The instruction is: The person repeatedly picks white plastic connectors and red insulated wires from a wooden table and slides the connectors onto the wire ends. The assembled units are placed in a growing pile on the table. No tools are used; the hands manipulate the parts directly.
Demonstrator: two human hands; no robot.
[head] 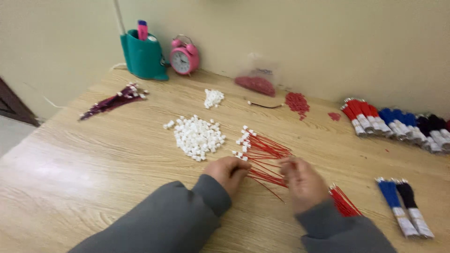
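Observation:
My left hand (229, 172) rests on the wooden table (93, 154), fingers curled at the near end of a fan of thin red wires (265, 152) tipped with small white connectors. My right hand (302, 182) is beside it, blurred, fingers pinched on the red wires near their middle. A pile of small white plastic connectors (198, 137) lies just beyond my left hand. A loose bunch of bare red wires (344, 202) lies at my right wrist. What exactly sits inside my left fingers is hidden.
A smaller white connector heap (213, 98), red bead piles (297, 102), a bag of red bits (255, 84), dark purple wires (112, 100), a teal pen holder (143, 56), a pink alarm clock (184, 56), and red, blue and black wire bundles (398, 124) (403, 206) lie around.

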